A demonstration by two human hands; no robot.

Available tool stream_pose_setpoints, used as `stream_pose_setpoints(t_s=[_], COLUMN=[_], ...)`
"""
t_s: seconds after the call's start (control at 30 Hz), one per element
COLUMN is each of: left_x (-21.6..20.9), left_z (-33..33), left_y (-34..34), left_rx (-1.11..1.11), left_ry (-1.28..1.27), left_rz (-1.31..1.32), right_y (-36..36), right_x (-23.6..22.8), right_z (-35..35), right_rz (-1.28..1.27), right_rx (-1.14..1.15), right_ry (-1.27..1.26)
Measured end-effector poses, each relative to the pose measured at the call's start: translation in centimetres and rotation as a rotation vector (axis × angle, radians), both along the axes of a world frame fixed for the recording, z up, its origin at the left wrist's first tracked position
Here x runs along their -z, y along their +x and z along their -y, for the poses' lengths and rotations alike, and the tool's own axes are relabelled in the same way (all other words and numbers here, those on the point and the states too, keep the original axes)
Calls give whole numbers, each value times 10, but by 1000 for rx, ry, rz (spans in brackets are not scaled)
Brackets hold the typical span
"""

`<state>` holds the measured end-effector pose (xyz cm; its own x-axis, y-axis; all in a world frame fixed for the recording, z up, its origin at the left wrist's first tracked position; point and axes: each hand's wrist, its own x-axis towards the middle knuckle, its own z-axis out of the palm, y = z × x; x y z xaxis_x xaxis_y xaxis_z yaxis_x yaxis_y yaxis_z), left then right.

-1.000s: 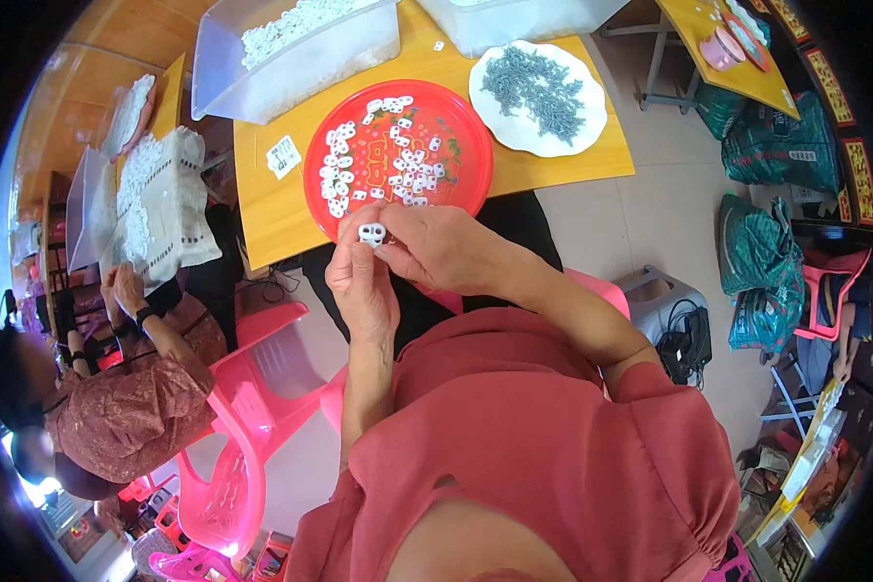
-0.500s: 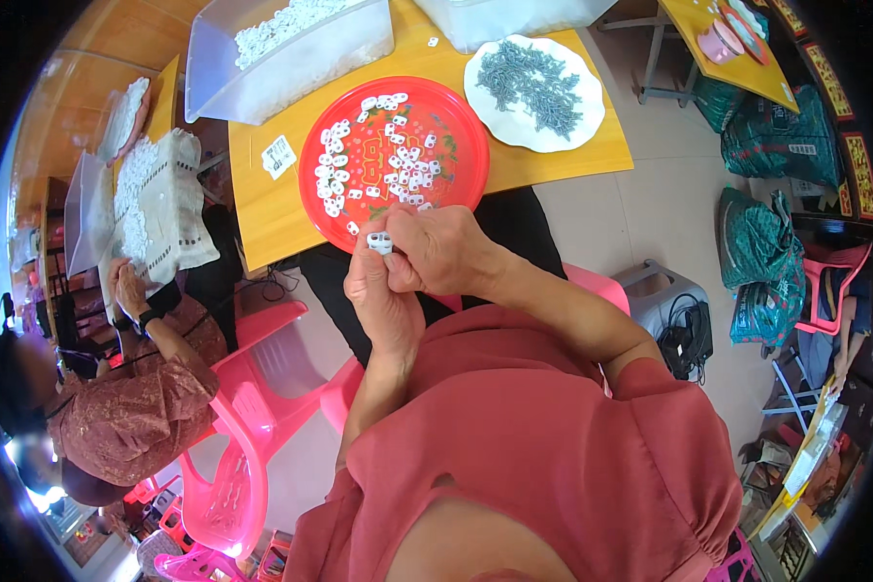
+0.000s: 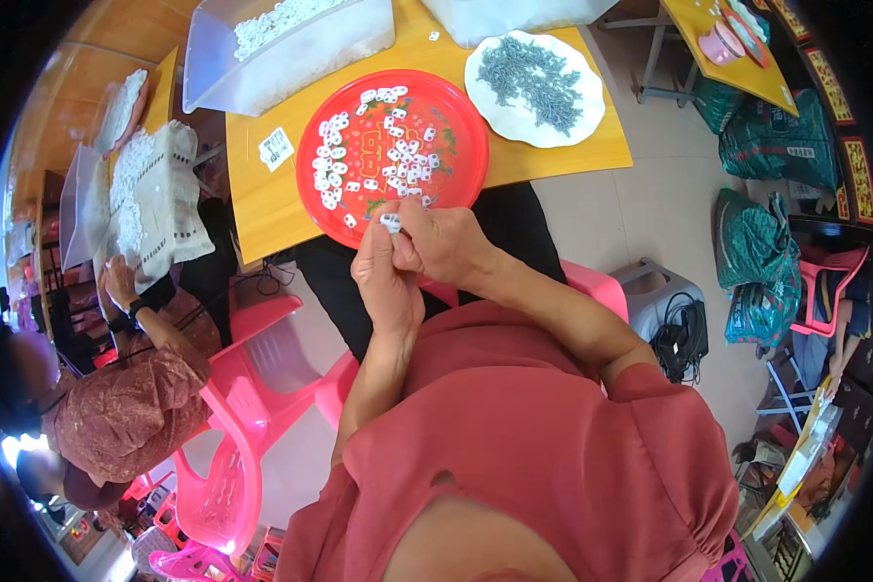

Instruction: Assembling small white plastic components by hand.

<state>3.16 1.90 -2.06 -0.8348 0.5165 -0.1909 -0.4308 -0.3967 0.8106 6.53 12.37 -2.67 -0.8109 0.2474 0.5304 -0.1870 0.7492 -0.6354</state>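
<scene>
Just in front of the tray's near edge, my left hand (image 3: 386, 281) is closed and pinches a small white two-holed plastic piece (image 3: 391, 222) at its fingertips. Against it presses my right hand (image 3: 448, 244), fingers curled; whatever lies inside them is hidden. The round red tray (image 3: 468, 184) beyond my hands carries many similar white two-holed pieces (image 3: 412, 167), in a loose row at left and a heap near the middle. To the tray's right, a scalloped white plate (image 3: 589, 114) holds a spread of small grey screws (image 3: 533, 82).
Translucent bins (image 3: 301, 73) of white pieces stand at the back of the yellow table (image 3: 262, 218). A white label card (image 3: 276, 148) lies left of the tray. A co-worker (image 3: 131, 407) works at left by a pink chair (image 3: 252, 407). Green bags (image 3: 752, 238) sit at right.
Both hands have shifted slightly right and away from me, with the white piece tilted a little differently. The co-worker's hands at left moved slightly.
</scene>
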Motion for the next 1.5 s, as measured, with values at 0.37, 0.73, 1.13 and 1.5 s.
stream_pose_setpoints(t_s=[0.37,0.73,1.13,1.5], left_x=[-5,0,-8,-6], left_z=[7,11,11,10], left_y=[-3,-13,-15,-11], left_rx=[-26,20,43,4], left_ry=[61,35,43,149], left_rz=[-204,-313,-303,-208], right_y=[5,12,12,11], right_x=[-43,-62,-59,-54], right_z=[1,-7,-16,-11], right_rz=[125,301,350,160], right_rx=[-214,-321,-356,-232], right_ry=[-760,-1041,-996,-214])
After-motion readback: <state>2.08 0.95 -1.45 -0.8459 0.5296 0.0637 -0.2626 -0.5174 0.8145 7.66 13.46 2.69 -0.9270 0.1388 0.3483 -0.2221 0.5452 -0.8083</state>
